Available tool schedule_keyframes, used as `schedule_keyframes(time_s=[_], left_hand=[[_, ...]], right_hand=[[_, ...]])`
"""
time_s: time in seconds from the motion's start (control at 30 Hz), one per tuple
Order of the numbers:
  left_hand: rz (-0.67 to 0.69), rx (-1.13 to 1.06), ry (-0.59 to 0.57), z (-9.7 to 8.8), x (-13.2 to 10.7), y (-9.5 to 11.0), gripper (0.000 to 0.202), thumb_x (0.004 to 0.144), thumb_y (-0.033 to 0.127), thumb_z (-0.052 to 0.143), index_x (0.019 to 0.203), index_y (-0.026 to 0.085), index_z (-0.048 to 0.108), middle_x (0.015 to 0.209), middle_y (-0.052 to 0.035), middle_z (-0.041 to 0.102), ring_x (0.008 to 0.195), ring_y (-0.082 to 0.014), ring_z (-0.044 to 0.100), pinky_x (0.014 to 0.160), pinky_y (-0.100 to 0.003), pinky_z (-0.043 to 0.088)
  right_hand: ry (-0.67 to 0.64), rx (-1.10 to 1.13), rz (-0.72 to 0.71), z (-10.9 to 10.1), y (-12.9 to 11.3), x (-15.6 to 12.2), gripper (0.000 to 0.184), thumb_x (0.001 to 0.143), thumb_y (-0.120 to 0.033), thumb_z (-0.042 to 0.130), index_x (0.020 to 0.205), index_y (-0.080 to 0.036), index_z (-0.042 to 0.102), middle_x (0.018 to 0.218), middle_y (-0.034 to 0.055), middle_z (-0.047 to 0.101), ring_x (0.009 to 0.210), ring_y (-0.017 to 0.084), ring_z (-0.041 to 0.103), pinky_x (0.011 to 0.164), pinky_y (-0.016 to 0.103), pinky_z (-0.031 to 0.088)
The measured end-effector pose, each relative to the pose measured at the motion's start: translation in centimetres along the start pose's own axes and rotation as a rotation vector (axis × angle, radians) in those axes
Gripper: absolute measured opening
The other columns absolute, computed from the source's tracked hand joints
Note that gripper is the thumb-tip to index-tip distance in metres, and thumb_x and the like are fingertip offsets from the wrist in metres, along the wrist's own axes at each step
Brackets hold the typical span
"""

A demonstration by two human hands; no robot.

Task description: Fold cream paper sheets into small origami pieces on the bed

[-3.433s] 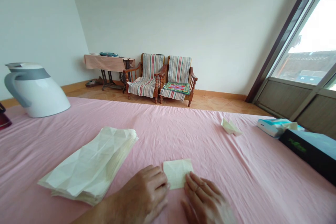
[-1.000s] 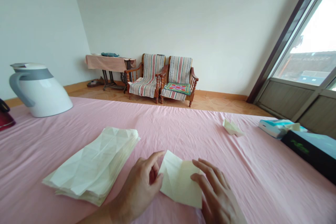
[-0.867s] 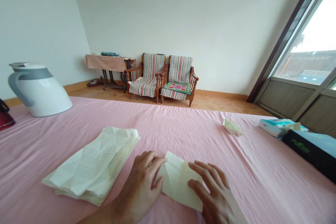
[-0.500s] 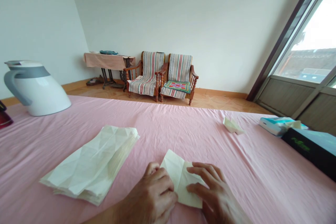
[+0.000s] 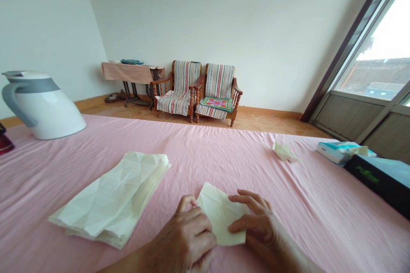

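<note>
A pale cream folded paper (image 5: 221, 213) lies on the pink cloth in front of me, faint crease lines across it. My left hand (image 5: 192, 234) grips its left edge with curled fingers; the fingertips are partly hidden. At the right edge, my right hand (image 5: 259, 219) holds the paper with bent fingers, the thumb and index finger reaching over its face. To the left lies a thick stack of creased cream paper sheets (image 5: 112, 196), apart from both hands. A small folded paper piece (image 5: 285, 152) rests farther off to the right.
A white and grey jug (image 5: 51, 108) stands at the far left beside a dark red object (image 5: 4, 143). On the right are a tissue pack (image 5: 336, 151) and a black box (image 5: 368, 177). Two wooden armchairs (image 5: 235, 98) stand beyond the pink-covered table (image 5: 208, 153).
The folded paper looks flatter, its middle crease fainter and its near edge slightly higher. My right hand's upper fingers have shifted up a little; my left hand stays nearly in place.
</note>
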State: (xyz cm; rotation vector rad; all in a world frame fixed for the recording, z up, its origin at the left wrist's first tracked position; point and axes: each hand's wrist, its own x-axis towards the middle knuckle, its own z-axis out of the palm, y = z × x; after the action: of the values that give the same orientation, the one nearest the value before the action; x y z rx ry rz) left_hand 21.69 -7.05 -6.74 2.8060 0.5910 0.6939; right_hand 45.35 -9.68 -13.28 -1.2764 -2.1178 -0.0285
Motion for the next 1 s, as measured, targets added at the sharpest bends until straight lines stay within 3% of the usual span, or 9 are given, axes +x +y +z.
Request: schedule_keyframes(time_s=[0.17,0.37,0.5,0.67,0.77,0.87,1.0], left_hand=[[-0.006,-0.033,-0.002,0.1,-0.2,-0.1,0.015,0.087,0.011,0.055,0.076,0.019,0.061,0.077,0.0011,0.062,0.077,-0.0152,0.056,0.091,-0.037,0.028],[0.020,-0.057,-0.021,-0.1,-0.2,-0.2,0.018,0.088,0.010,0.050,0.077,0.018,0.061,0.076,-0.0001,0.063,0.076,-0.0156,0.056,0.091,-0.039,0.028],[0.013,-0.045,0.022,-0.2,-0.3,0.0,0.021,0.089,0.010,0.048,0.073,0.018,0.059,0.072,-0.0002,0.062,0.071,-0.0153,0.055,0.091,-0.039,0.030],[0.001,-0.023,0.033,0.0,-0.5,-0.1,0.019,0.088,0.012,0.051,0.071,0.018,0.055,0.071,-0.0001,0.060,0.072,-0.0157,0.054,0.092,-0.038,0.031],[-0.001,0.012,-0.005,0.2,-0.5,-0.3,0.010,0.087,0.011,0.053,0.083,0.018,0.059,0.078,-0.0007,0.061,0.078,-0.0171,0.055,0.092,-0.038,0.030],[0.022,0.044,-0.066,0.2,-0.4,-0.4,0.019,0.087,0.011,0.054,0.103,0.020,0.060,0.085,-0.0013,0.063,0.083,-0.0184,0.056,0.091,-0.037,0.030],[0.021,0.054,-0.108,0.0,-0.2,-0.4,0.019,0.090,0.014,0.053,0.106,0.021,0.060,0.087,-0.0018,0.062,0.086,-0.0193,0.056,0.091,-0.038,0.030]], right_hand=[[-0.050,0.022,0.083,-1.2,-1.3,0.8,0.011,0.084,-0.037,0.064,0.076,-0.033,0.072,0.118,0.0005,0.064,0.120,0.027,0.051,0.087,0.045,0.049],[-0.062,0.099,0.280,-1.3,-2.0,1.8,0.017,0.078,-0.026,0.068,0.062,-0.024,0.063,0.111,0.0043,0.067,0.113,0.028,0.057,0.084,0.045,0.051],[-0.016,0.146,0.366,-1.1,-2.6,2.5,0.019,0.080,-0.022,0.063,0.061,-0.021,0.060,0.106,0.0064,0.067,0.100,0.024,0.063,0.078,0.040,0.053],[0.052,0.052,0.408,-0.4,-3.4,2.8,0.016,0.071,-0.013,0.061,0.059,-0.021,0.057,0.101,0.0076,0.067,0.094,0.026,0.063,0.076,0.042,0.051],[0.091,0.039,0.379,0.0,-3.3,2.6,0.016,0.070,-0.012,0.057,0.058,-0.022,0.054,0.100,0.0083,0.067,0.090,0.025,0.064,0.073,0.042,0.052],[0.082,0.034,0.369,0.2,-3.2,2.4,0.016,0.070,-0.013,0.056,0.057,-0.022,0.053,0.100,0.0086,0.067,0.092,0.026,0.063,0.073,0.043,0.051],[0.065,0.010,0.372,0.1,-3.2,2.5,0.017,0.071,-0.013,0.056,0.057,-0.022,0.052,0.100,0.0080,0.067,0.093,0.026,0.063,0.072,0.041,0.051]])
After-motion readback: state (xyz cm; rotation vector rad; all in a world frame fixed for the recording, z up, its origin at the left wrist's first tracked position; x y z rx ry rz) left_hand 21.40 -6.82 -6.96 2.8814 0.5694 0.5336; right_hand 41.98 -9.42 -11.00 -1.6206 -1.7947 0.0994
